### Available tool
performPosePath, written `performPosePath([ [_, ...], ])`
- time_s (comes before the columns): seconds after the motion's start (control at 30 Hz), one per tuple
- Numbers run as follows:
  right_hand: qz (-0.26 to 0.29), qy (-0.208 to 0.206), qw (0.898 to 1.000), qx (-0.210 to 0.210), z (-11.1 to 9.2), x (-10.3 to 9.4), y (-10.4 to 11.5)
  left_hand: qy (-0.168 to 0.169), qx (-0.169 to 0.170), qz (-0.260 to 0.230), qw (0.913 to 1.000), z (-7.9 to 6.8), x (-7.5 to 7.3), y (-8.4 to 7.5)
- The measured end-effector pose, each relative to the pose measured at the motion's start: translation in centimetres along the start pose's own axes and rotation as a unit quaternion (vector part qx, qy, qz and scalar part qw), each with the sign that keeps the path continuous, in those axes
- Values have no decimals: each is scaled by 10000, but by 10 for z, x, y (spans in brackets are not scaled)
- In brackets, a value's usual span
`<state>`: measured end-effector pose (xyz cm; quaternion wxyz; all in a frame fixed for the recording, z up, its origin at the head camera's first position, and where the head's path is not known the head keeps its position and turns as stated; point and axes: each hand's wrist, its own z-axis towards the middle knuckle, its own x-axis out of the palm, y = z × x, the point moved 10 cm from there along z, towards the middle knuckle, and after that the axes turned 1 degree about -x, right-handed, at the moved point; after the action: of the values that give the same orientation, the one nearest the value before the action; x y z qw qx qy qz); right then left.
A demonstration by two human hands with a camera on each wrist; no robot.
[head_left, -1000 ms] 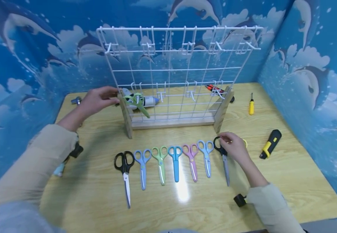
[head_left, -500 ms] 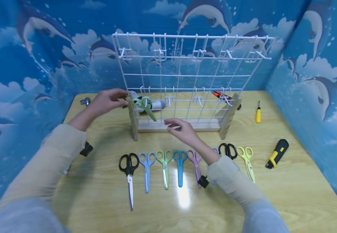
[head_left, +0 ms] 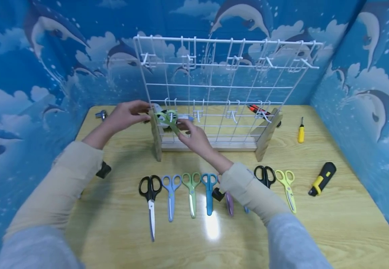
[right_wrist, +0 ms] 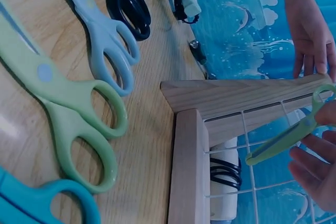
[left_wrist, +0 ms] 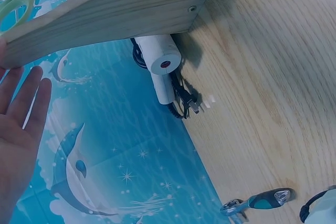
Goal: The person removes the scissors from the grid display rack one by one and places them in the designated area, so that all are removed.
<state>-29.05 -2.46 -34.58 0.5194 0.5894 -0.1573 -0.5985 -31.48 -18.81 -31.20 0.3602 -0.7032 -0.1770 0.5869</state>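
Observation:
In the head view my right hand (head_left: 194, 138) reaches to the light green scissors (head_left: 171, 121) hanging on a lower hook at the rack's left. The right wrist view shows the thumb and fingers holding these scissors (right_wrist: 286, 140) near the handle, blade tip against the grid. My left hand (head_left: 127, 116) grips the upper end of the left wooden side post of the white wire rack (head_left: 209, 86). Its other fingers stretch out straight beside the post (left_wrist: 115, 14), seen in the left wrist view. Part of this grip is cut off by that frame.
Scissors lie in a row before the rack: black (head_left: 150, 190), blue (head_left: 171, 190), green (head_left: 192, 186), teal (head_left: 209, 190), others partly under my right arm, and yellow (head_left: 286, 186). A utility knife (head_left: 322, 179) and a yellow screwdriver (head_left: 301, 132) lie right. A white corded tool (left_wrist: 163, 56) stands behind the post.
My right hand has left the black scissors at the right of the row, crossed left and taken hold of the hanging green scissors. My left hand stays at the post; the head view has shifted.

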Motion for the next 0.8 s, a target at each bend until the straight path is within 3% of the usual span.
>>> performPosePath([
  [0.13, -78, 3, 9999, 108, 4, 5, -3, -25, -24, 26, 10000, 0, 0, 1],
  [0.43, -856, -254, 9955, -328, 10, 3, 10, -68, 82, -56, 9999, 2, 2, 2],
  [0.8, 28, -128, 9984, -547, -9, 11, 28, -58, 169, 95, 9998, 0, -1, 0],
])
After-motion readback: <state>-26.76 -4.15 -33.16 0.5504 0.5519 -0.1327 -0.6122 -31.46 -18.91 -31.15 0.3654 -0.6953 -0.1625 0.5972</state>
